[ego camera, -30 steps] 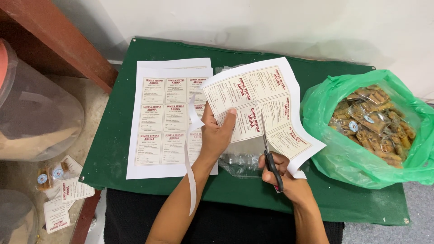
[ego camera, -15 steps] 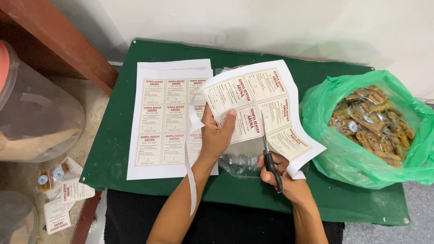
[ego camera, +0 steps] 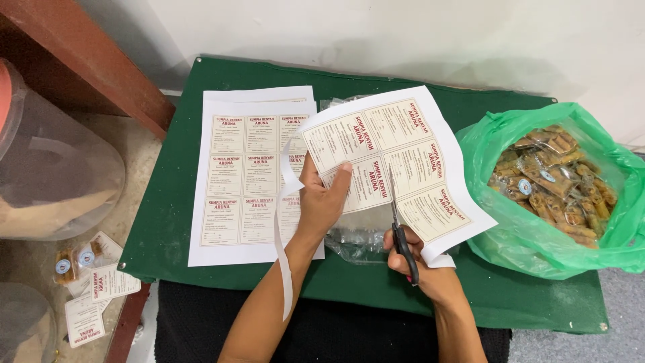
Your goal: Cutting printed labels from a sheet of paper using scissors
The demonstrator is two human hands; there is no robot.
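My left hand [ego camera: 322, 196] holds up a white sheet of printed labels [ego camera: 396, 158] above the green table [ego camera: 175, 181], thumb on its front. My right hand [ego camera: 423, 265] grips black-handled scissors [ego camera: 402, 238] whose blades are inside the sheet's lower edge, between two columns of labels. A long thin cut strip of paper [ego camera: 282, 259] dangles from the sheet's left side past my left forearm.
A stack of uncut label sheets [ego camera: 245, 181] lies flat on the left of the table. A green plastic bag [ego camera: 537, 228] full of small snack packets stands at the right. Clear plastic bags [ego camera: 356, 238] lie under the held sheet. Large clear jars [ego camera: 54, 168] and loose labelled packets [ego camera: 87, 275] sit at the left on the floor.
The scissors have advanced slightly up into the sheet. Both hands and the sheet otherwise stay in nearly the same place.
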